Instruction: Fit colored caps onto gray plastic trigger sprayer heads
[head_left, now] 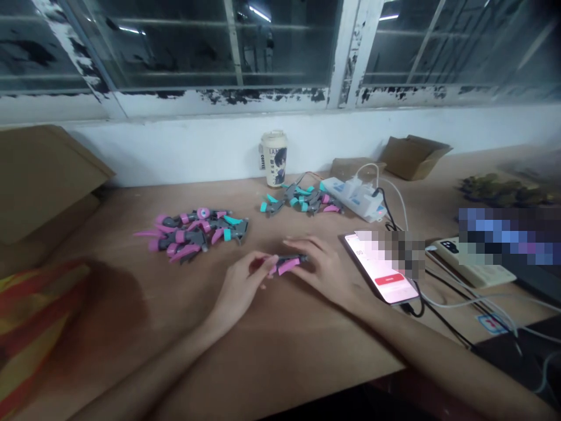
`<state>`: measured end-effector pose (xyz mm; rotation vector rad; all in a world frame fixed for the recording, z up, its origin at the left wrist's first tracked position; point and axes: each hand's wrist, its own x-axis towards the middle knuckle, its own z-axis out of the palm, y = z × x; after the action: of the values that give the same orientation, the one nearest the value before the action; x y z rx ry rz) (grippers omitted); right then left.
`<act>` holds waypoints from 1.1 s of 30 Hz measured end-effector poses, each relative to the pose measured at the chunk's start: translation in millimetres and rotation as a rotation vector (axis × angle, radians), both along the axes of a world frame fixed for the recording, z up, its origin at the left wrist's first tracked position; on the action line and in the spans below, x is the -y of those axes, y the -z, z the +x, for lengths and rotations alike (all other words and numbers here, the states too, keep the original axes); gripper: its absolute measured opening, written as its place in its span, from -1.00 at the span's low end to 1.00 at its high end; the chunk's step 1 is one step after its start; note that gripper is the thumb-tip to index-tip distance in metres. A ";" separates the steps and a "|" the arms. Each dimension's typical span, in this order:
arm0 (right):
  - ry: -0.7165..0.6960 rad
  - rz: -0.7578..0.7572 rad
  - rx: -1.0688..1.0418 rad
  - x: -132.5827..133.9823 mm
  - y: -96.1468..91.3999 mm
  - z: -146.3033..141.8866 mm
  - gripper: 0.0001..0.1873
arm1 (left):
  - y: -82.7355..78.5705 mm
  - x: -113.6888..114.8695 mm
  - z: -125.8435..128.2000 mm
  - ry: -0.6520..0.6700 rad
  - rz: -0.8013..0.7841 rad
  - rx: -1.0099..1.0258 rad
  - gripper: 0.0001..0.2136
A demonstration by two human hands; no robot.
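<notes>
Just above the table, a pink and grey trigger spray head [289, 265] lies between my two hands. My left hand [245, 278] is closed on its pink left end, thumb and fingers pinching it. Around the right end, my right hand [326, 269] has its fingers stretched out and apart, with the thumb close beneath the pink trigger; whether it touches is hard to tell. Beyond my left hand lies a pile of mostly pink and grey spray heads [193, 234]. Farther back, a second group of mostly teal and grey spray heads [302, 199] rests near the wall.
A lidded coffee cup [275, 161] stands against the wall. Right of my hands are a lit phone [379, 272], a white power strip [355, 196], cables and a cream phone [473, 263]. Cardboard boxes [414, 158] stand at the back. A red and yellow bag [35, 321] sits left.
</notes>
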<state>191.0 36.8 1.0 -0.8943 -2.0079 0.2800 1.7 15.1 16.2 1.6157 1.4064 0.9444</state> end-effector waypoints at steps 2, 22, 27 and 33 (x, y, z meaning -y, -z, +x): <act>-0.110 -0.104 -0.057 0.2 6.8 -3.1 -0.74 | 9.6 4.3 -1.4 0.016 -0.080 0.098 -0.67; -0.185 -0.667 -0.405 0.5 21.2 -13.9 -0.63 | 20.6 9.7 -14.7 0.274 -0.124 0.101 -0.80; -0.202 -0.650 -0.414 1.2 23.6 -14.2 -0.65 | 21.4 8.3 -15.7 0.284 -0.131 0.104 -0.77; -0.214 -0.642 -0.455 2.4 23.1 -14.4 -0.71 | 24.4 8.2 -14.0 0.257 -0.156 0.114 -0.78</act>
<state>176.6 34.5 -22.1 -0.8875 -1.5908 1.1873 -12.3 6.8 -8.2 1.5553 1.1343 0.7455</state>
